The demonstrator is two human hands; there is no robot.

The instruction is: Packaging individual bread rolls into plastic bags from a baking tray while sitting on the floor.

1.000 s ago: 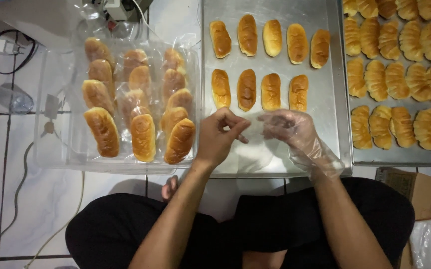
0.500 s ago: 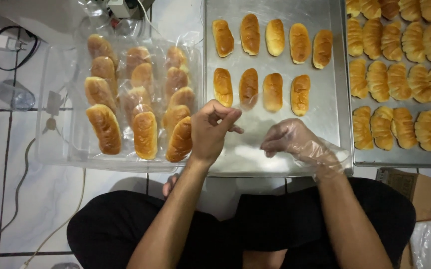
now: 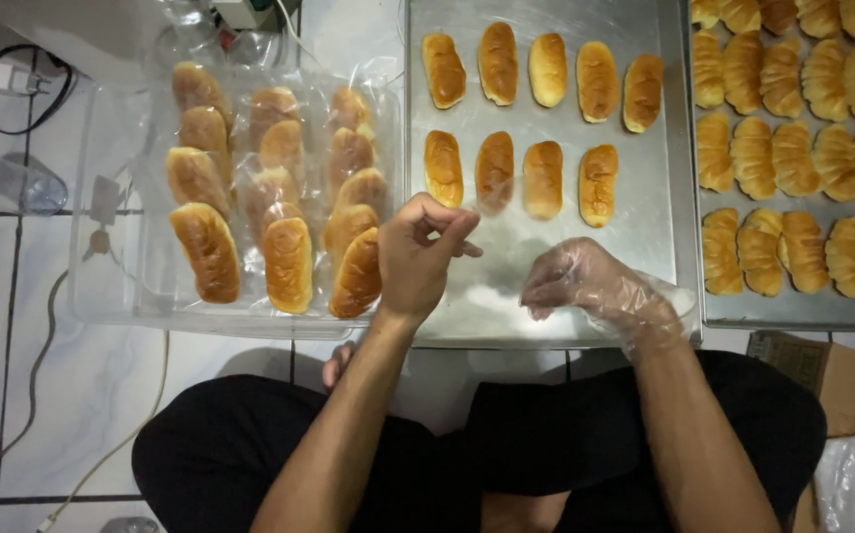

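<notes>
Head view: your metal tray (image 3: 635,247) of bread rolls (image 3: 543,178) rests on white tiled floor (image 3: 13,326), clear bin (image 3: 112,296) at nine o'clock. Your left hand (image 3: 423,259) pinches a clear bag (image 3: 492,212); your gloved right hand (image 3: 585,281) hangs curled, empty.

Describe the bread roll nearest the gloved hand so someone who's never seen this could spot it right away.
Start at the middle steel tray, the one with two rows of oblong golden rolls. Take the nearer row of four and go to its right end: that roll, just above the right hand in its clear plastic glove. Unlike its neighbours, it has bare tray on its right side.
</notes>
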